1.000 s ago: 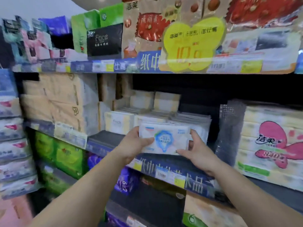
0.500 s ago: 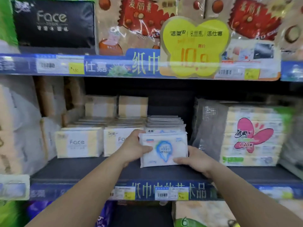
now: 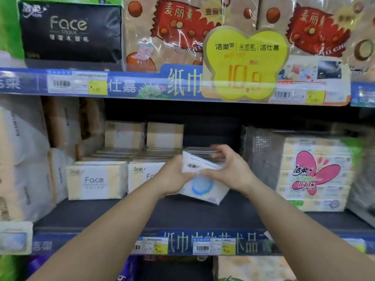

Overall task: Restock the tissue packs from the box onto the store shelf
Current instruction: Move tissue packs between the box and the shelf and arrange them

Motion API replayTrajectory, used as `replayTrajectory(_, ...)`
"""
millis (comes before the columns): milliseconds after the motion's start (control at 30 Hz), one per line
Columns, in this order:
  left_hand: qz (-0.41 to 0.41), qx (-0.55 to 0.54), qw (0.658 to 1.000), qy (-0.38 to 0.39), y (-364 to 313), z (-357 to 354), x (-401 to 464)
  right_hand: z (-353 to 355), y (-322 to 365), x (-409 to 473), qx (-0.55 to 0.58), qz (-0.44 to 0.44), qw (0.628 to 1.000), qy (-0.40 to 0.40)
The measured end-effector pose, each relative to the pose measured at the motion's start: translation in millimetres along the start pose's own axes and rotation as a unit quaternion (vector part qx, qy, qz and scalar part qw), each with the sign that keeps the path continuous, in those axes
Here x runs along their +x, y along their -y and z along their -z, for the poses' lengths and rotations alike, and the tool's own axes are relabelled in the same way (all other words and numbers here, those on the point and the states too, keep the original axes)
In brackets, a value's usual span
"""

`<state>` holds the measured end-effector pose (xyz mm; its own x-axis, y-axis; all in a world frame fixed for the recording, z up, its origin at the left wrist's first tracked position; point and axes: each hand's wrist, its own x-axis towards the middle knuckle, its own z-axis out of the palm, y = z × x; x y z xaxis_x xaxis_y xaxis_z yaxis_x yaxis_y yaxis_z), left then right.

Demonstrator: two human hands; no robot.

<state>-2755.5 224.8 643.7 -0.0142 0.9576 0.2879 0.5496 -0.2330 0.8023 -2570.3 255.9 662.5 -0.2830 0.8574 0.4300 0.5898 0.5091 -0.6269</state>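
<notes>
We hold one tissue pack at centre frame with both hands. Our left hand grips its left end, fingers curled round the edge; our right hand clamps the top and right side, fingers bent over it. The pack is tilted, lower edge just above the shelf, presumably to slide it in against the stack of flat packs directly behind. The Face packs stand just left; the pink-flower bundle stands to the right, leaving this gap as the slot.
</notes>
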Motion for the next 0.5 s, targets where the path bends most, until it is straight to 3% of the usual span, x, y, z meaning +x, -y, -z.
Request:
replayTrajectory(67, 0.055, -0.139, 0.988, -0.033, 23, -11, -3, 1, -24, -5, 0.004, -0.061, 0.998, -0.034)
replayTrajectory(133, 0.107, -0.183, 0.977, -0.027, 41, -23, -5, -7, -53, -11, 0.148, -0.138, 0.979, 0.029)
replayTrajectory(167, 0.126, -0.171, 0.977, -0.023, 48, -28, -4, -14, -63, -15, 0.195, -0.173, 0.962, 0.082)
replayTrajectory(233, 0.144, -0.142, 0.979, -0.016, 57, -32, 2, -28, -79, -17, 0.172, -0.188, 0.960, 0.114)
replayTrajectory(333, 0.144, -0.074, 0.987, -0.017, 58, -30, 4, -37, -87, -10, 0.160, -0.180, 0.968, 0.073)
replayTrajectory(433, 0.121, 0.065, 0.987, -0.088, 55, -30, -1, -36, -92, -5, 0.169, -0.177, 0.967, 0.066)
replayTrajectory(500, 0.124, 0.059, 0.983, -0.121, 55, -32, -2, -36, -96, -2, 0.152, -0.177, 0.972, 0.038)
